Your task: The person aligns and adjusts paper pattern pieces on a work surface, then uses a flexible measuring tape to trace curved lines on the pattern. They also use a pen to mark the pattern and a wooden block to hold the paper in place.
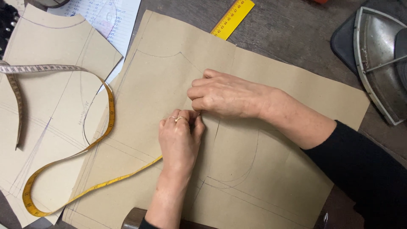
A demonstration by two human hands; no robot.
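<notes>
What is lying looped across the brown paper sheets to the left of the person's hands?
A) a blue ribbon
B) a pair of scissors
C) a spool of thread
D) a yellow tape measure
D: a yellow tape measure curls over the brown paper pattern sheets, to the left of the left hand and right hand.

Brown pattern paper (263,85) carries grey pencil lines; a second brown sheet (55,55) lies at 9 o'clock. Yellow tape measure (111,114) and yellow ruler (232,18), 12 o'clock, show black markings. Black sleeve (364,169), 4 o'clock
</notes>
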